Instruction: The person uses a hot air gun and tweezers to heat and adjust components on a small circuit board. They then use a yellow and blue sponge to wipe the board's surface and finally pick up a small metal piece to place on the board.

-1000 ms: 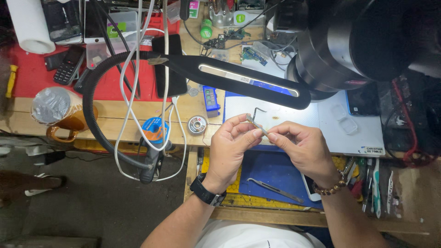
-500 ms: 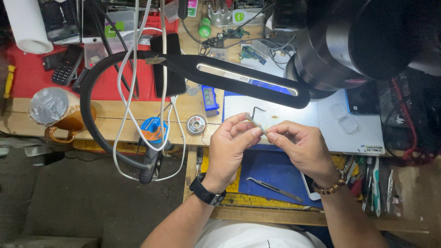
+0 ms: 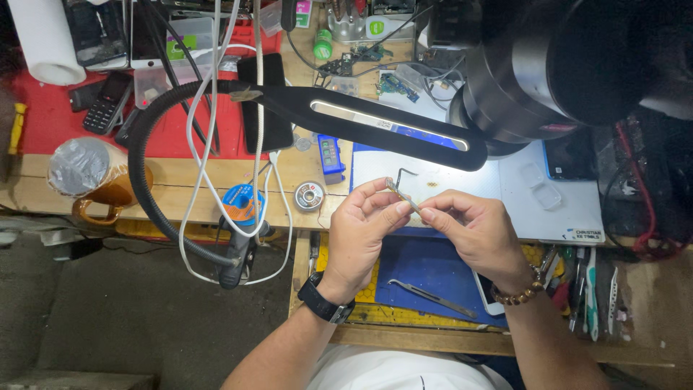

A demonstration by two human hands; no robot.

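From the head camera, the left hand (image 3: 364, 227) and right hand (image 3: 473, 231) meet over the front edge of the white mat (image 3: 505, 195) on the workbench (image 3: 180, 188). Both pinch a thin metal strip (image 3: 406, 200) between thumb and fingertips, the other fingers curled in. The strip slants up to the left, its far end just beside a small bent black wire (image 3: 403, 173). Tweezers (image 3: 431, 297) lie on the blue mat (image 3: 433, 274) near the front edge, below the hands. A black lamp bar (image 3: 375, 126) crosses above them
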